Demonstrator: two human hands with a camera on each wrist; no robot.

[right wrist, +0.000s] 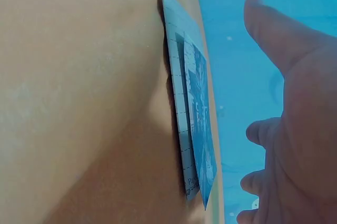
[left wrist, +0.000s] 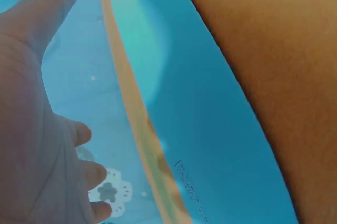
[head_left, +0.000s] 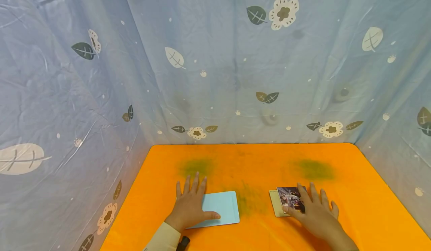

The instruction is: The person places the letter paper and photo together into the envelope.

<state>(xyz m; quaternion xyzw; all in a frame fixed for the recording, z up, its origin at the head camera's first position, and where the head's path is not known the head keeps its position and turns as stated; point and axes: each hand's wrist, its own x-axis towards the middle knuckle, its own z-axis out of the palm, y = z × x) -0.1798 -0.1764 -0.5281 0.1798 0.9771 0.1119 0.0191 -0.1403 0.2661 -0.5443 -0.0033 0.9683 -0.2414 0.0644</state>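
A flat light-blue piece, perhaps an envelope or folder (head_left: 227,206), lies on the orange table, with small print near one edge in the left wrist view. Over its left side is my left hand (head_left: 188,210), fingers spread and straight; the left wrist view shows the palm raised above the surface. To the right, a dark printed picture card (head_left: 289,198) lies on a tan pad with ruled lines (head_left: 276,206). My right hand (head_left: 318,215) hovers over the right part of this stack with fingers spread, hiding some of it. Neither hand grips anything.
The orange table (head_left: 249,236) has greenish smudges toward its back. Blue curtains (head_left: 229,56) with flowers and leaves enclose it at the back and both sides. A small black object (head_left: 183,242) is beside the left sleeve (head_left: 165,238).
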